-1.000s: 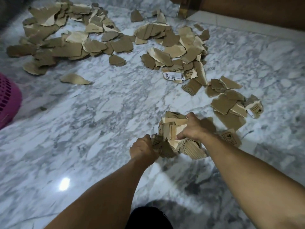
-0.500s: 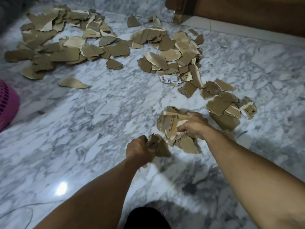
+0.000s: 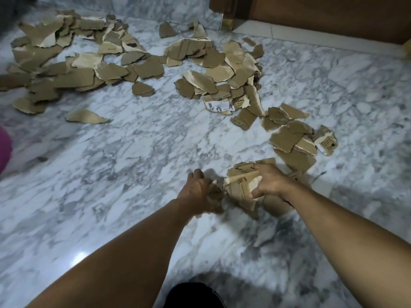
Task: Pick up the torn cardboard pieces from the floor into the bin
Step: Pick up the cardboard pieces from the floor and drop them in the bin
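Both hands grip cardboard: left hand (image 3: 196,191) clutches scraps, right hand (image 3: 268,182) clamps the bundle (image 3: 239,185); bin (image 3: 4,150) lies far left, nearer the left hand.

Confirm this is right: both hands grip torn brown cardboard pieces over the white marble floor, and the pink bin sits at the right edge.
One thing is wrong: the pink bin sits at the left edge, as the head view shows. The left hand and right hand do grip torn brown cardboard pieces over the white marble floor.
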A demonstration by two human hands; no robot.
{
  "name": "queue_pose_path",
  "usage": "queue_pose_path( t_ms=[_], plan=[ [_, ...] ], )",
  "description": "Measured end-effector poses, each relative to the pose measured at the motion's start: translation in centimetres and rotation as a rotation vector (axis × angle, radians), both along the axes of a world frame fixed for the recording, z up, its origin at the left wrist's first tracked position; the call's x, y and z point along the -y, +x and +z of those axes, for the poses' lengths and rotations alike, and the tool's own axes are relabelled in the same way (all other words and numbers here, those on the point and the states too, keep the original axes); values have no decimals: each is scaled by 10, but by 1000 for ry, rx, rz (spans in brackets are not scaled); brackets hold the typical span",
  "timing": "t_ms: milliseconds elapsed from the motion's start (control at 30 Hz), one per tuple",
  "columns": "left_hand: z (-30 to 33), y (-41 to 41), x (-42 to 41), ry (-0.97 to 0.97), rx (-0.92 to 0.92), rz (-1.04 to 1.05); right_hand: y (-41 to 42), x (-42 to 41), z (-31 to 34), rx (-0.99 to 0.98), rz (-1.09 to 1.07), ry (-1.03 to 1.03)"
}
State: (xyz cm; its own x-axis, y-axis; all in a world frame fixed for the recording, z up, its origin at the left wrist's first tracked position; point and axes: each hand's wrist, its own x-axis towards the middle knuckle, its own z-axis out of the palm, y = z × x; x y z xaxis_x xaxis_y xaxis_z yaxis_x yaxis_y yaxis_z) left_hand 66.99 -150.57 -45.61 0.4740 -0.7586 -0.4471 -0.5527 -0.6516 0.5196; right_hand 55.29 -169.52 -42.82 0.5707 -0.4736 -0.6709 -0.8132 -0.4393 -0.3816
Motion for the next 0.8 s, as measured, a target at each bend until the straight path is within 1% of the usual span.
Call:
queue_pose_path(
  t_ms=[67,133,233,333,400,467,567,667,767,800],
  plan=[
    [-4,-6,-4,63,107,-64,4,-8,-4,2,-6,7],
    [-8,-9,-6,74,137,-79,7,-10,-6,-5,3,-25],
    [-5,-8,-6,30,-35,10,12,-8,-8,-51,59,-117],
    [4,6,-9,79,-76,65,17,-8,-10,-77,37,-66],
    [9,23,-11,97,-135,154,17,-6,-15,-64,14,-52],
    [8,39,-17,110,-180,225,16,-6,-17,-65,12,-68],
    [8,45,-32,154,-244,266,16,-10,-18,-77,9,-93],
    [10,45,-45,111,-311,339,15,-16,-13,-73,35,-157],
    [25,59,-51,51,-353,467,16,-17,-8,-52,-32,-55],
    [33,66,-53,42,-339,494,19,-16,-6,-27,-52,-14]
  ],
)
